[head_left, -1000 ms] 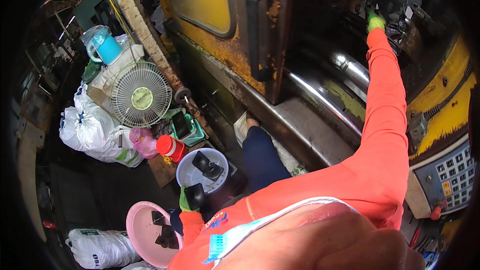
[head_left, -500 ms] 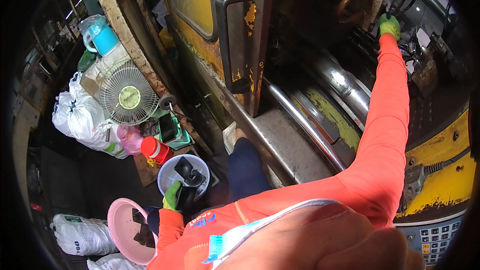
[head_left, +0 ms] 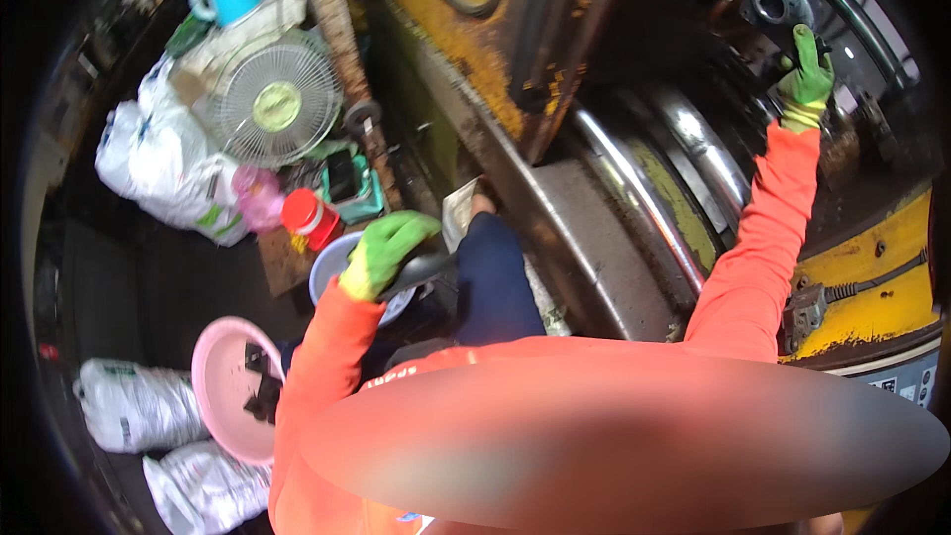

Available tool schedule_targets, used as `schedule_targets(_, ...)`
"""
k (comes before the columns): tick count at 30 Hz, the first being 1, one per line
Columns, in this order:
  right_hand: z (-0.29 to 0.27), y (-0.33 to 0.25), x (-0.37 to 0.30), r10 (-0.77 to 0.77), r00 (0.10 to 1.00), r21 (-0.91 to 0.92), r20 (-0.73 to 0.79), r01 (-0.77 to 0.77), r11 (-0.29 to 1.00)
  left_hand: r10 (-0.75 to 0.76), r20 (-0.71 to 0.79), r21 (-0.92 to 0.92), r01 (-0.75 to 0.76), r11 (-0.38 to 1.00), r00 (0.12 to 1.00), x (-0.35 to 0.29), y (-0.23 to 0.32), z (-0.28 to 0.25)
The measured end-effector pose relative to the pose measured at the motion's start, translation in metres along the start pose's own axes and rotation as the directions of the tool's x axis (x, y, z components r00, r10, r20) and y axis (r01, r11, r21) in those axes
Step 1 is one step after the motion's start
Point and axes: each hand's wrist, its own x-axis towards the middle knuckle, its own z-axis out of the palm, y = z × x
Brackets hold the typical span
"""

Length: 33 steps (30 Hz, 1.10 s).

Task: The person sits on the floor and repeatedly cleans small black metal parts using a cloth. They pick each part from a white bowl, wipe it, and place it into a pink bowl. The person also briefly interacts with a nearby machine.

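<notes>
My left hand (head_left: 388, 250), in a green glove, grips a smooth black curved part (head_left: 420, 271) above the pale blue basin (head_left: 325, 269). My right hand (head_left: 807, 84), gloved alike, reaches far into the machine at the upper right. Its fingers are bent, with one sticking up, around something dark that I cannot make out. Just beyond it is a grey metal piece with a round hole (head_left: 792, 2). Polished steel bars (head_left: 634, 188) run below my right arm. Black parts (head_left: 262, 396) lie inside the pink basin (head_left: 208, 362) at the lower left.
A yellow machine door (head_left: 535, 59) with a dark handle stands ahead. A fan (head_left: 275, 107), white bags (head_left: 163, 173), a red jug (head_left: 309, 218) and a teal container (head_left: 357, 203) sit to the left. White sacks (head_left: 139, 406) lie lower left. A cable (head_left: 892, 277) crosses the yellow panel.
My left hand has risen from beside the basin with a black part in it. The right hand's fingers now show more, and a grey holed piece has come into sight. The view has shifted.
</notes>
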Motion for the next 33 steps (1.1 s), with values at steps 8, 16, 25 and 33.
schedule_targets(8, 0.186, -0.113, -0.18, -0.453, -0.028, 0.14, 0.891, 0.967, 0.214, -0.404, -0.014, -0.861, 0.194, 0.469, 0.915, 0.043, 0.06, -0.017)
schedule_targets(16, 0.256, -0.092, -0.308, -0.363, -0.022, 0.306, 0.931, 0.589, 0.748, -0.067, -0.435, 0.354, 0.239, 0.904, 0.898, -0.103, 0.021, -0.044)
schedule_targets(25, 0.29, 0.023, -0.207, 0.464, 0.601, -0.284, 0.651, -0.375, 0.883, -0.851, -0.285, -0.915, -0.138, 0.378, -0.441, -0.42, 0.047, -0.073)
schedule_targets(33, 0.356, 0.111, -0.162, 0.412, 0.904, 0.162, -0.116, -0.392, 0.906, -0.604, -0.282, -0.802, -0.163, 0.575, -0.745, -0.501, 0.042, -0.074)
